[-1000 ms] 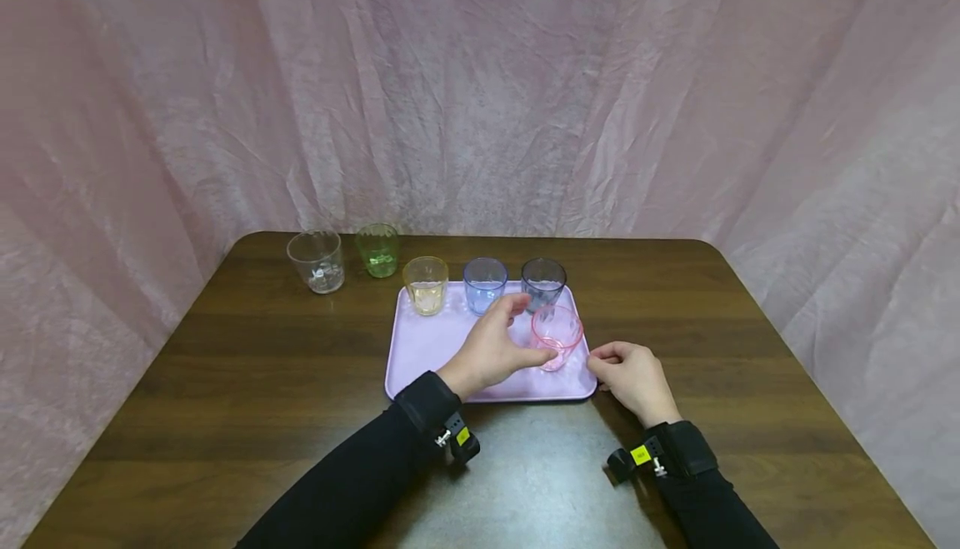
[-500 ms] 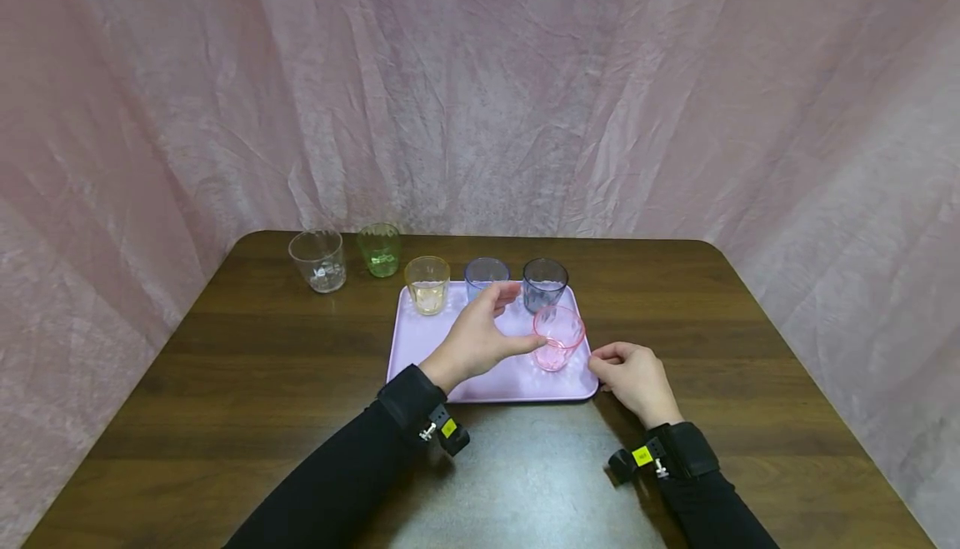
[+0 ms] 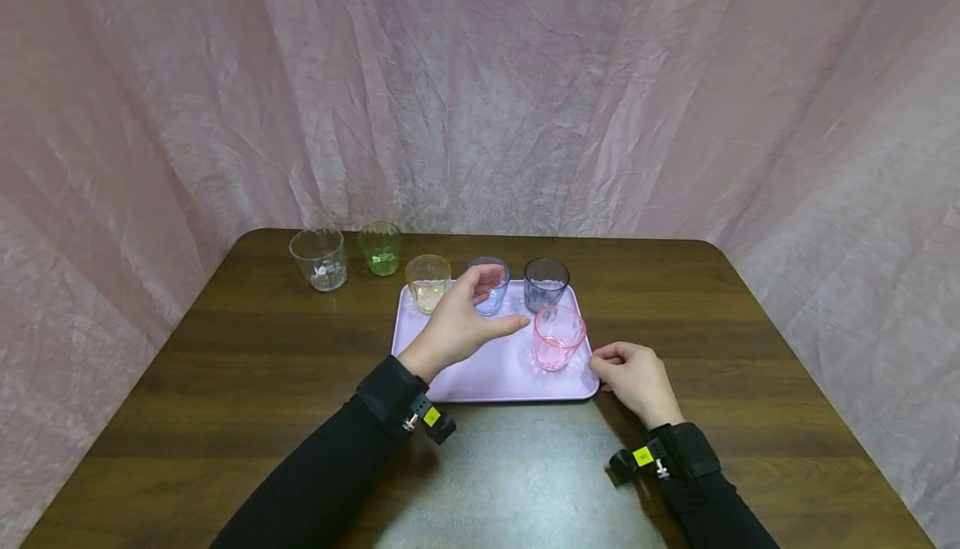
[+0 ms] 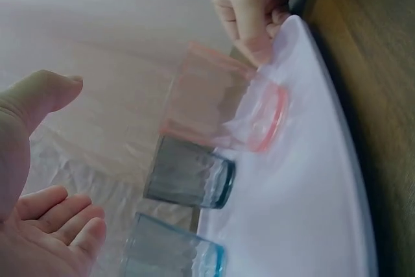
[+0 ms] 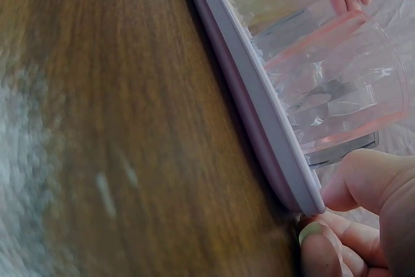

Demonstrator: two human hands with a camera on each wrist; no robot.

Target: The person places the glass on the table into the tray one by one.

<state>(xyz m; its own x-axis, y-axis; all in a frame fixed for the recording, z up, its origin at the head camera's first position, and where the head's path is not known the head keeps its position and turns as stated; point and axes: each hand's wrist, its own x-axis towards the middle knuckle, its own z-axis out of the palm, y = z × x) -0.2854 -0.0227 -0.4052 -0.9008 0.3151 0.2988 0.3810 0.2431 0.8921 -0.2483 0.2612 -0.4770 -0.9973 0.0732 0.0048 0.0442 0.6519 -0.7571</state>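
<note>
My left hand (image 3: pixel 459 326) is over the lilac tray (image 3: pixel 480 378), thumb and fingers spread apart and holding nothing. To its right a pink glass (image 3: pixel 557 347) stands upright on the tray, apart from the thumb. My right hand (image 3: pixel 636 378) pinches the tray's front right corner, thumb on top and fingers below, as the right wrist view shows. Along the tray's back edge stand a yellow glass (image 3: pixel 428 289), a blue glass (image 3: pixel 495 299), partly hidden behind my left fingers, and a grey glass (image 3: pixel 545 289). The pink glass is in front of the grey one.
A clear glass (image 3: pixel 322 262) and a green glass (image 3: pixel 382 251) stand on the wooden table (image 3: pixel 225 391), beyond the tray to the left. Behind the table's far edge hangs a pink curtain (image 3: pixel 480 99).
My left hand has let go of the pink glass and drawn back to the left and slightly away. The glass stays where it stood. My right hand has kept its hold on the tray corner.
</note>
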